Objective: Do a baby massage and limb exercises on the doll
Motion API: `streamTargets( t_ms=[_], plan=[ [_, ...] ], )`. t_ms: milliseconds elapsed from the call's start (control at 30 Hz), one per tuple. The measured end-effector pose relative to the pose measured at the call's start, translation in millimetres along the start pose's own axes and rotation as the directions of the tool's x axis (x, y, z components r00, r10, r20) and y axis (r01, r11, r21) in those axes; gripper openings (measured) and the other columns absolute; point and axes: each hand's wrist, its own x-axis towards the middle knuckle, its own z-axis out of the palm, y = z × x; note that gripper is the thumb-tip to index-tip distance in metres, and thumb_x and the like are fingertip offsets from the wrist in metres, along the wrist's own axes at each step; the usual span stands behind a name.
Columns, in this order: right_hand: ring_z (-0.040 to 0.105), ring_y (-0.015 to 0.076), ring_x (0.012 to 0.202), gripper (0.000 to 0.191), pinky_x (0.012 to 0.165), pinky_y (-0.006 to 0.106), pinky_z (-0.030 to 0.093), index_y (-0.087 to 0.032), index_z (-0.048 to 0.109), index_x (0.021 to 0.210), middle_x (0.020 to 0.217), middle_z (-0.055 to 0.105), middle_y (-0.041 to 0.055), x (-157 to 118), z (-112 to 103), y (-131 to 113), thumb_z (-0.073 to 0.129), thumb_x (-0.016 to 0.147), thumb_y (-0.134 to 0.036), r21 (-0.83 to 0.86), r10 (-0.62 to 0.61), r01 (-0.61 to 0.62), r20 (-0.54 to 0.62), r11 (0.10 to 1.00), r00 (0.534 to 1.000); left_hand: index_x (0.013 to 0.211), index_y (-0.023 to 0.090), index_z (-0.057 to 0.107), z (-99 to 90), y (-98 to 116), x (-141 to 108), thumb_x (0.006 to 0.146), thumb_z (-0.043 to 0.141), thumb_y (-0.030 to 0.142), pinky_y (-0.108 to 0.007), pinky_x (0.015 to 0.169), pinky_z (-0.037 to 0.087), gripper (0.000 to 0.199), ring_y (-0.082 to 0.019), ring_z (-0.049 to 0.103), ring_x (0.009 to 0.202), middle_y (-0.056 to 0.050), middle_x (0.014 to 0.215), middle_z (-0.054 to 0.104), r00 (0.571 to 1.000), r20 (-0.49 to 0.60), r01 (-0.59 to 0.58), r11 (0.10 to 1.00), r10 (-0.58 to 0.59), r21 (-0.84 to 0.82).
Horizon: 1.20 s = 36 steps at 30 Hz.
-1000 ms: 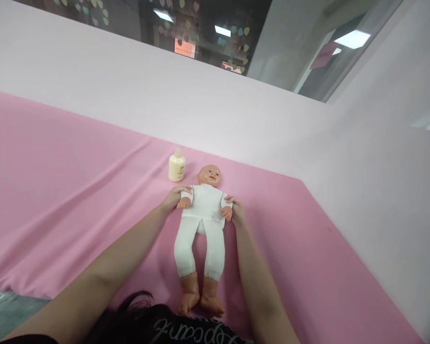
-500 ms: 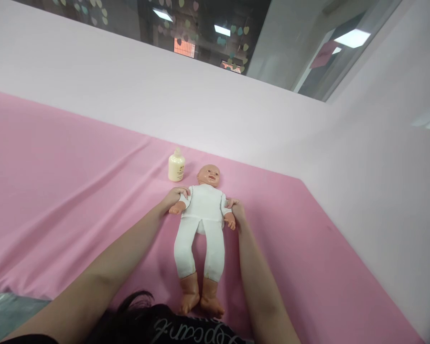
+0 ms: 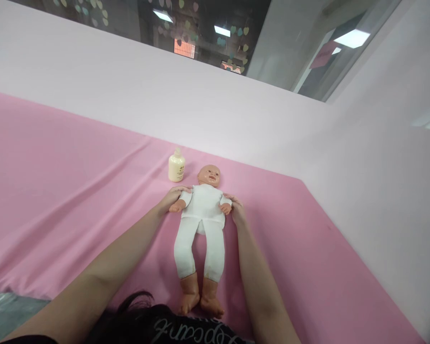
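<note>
A baby doll point(image 3: 203, 203) in white clothing lies on its back on the pink cloth, its head away from me and its bare feet near my shirt. My left hand point(image 3: 175, 195) is at the doll's upper arm on the left of the view, its fingers stretched along the sleeve by the shoulder. At the other arm, my right hand point(image 3: 235, 205) has its fingers extended behind and beside the sleeve, partly hidden by the doll's small hand. Neither hand is wrapped round an arm.
A cream pump bottle point(image 3: 176, 167) stands left of the doll's head. The pink cloth point(image 3: 279, 224) has folds on the left. Behind it rises a white wall point(image 3: 200, 114) with a window above.
The doll's arm at my right hand has shifted up and inward, its small hand now nearer the body. The fingers of both my hands have straightened from a pinch on the sleeves.
</note>
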Motion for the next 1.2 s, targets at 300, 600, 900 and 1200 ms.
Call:
streamTargets(
  t_ms=[300,600,900,1200],
  plan=[
    [0.064,0.0274,0.126,0.031,0.116,0.038,0.048,-0.023,0.075,0.094,0.119,0.080,0.0066,-3.0,6.6,-4.9,0.058,0.069,-0.026,-0.027,0.059,-0.060,-0.058,0.998,0.997,0.083,0.022,0.082,1.2,-1.5,5.6,0.059,0.055,0.027,-0.042,0.125,0.041,0.037,-0.033,0.058,0.143,-0.008,0.136,0.075,1.000,0.009,0.007,1.000,-0.007,-0.003],
    [0.060,0.0247,0.135,0.036,0.120,0.035,0.043,-0.029,0.076,0.109,0.135,0.075,0.0031,-4.9,4.9,-6.5,0.071,0.073,-0.027,-0.093,0.051,-0.050,0.006,0.994,0.999,0.102,0.021,0.081,1.6,0.5,-4.3,0.073,0.065,0.040,-0.044,0.127,0.036,0.038,-0.035,0.049,0.150,-0.011,0.152,0.064,0.993,0.092,-0.088,0.989,0.077,0.119],
    [0.058,0.0240,0.140,0.044,0.126,0.044,0.035,-0.024,0.078,0.104,0.145,0.069,0.0067,-2.6,-0.7,-13.2,0.059,0.067,-0.011,-0.281,0.052,-0.028,0.078,0.959,0.996,0.102,0.021,0.079,-3.6,-2.0,0.9,0.062,0.067,0.030,-0.047,0.127,0.035,0.043,-0.035,0.054,0.145,-0.013,0.145,0.068,0.985,0.139,-0.132,0.973,0.106,0.191],
    [0.065,0.0212,0.130,0.022,0.123,0.041,0.042,-0.025,0.078,0.098,0.130,0.075,0.0043,0.7,-2.1,-10.4,0.067,0.079,-0.020,-0.308,0.012,-0.008,0.011,0.951,1.000,0.097,0.022,0.079,-15.2,-11.7,5.5,0.080,0.058,0.034,-0.044,0.123,0.042,0.030,-0.029,0.064,0.131,-0.012,0.134,0.073,0.970,0.120,-0.239,0.914,0.211,0.327]
  ],
)
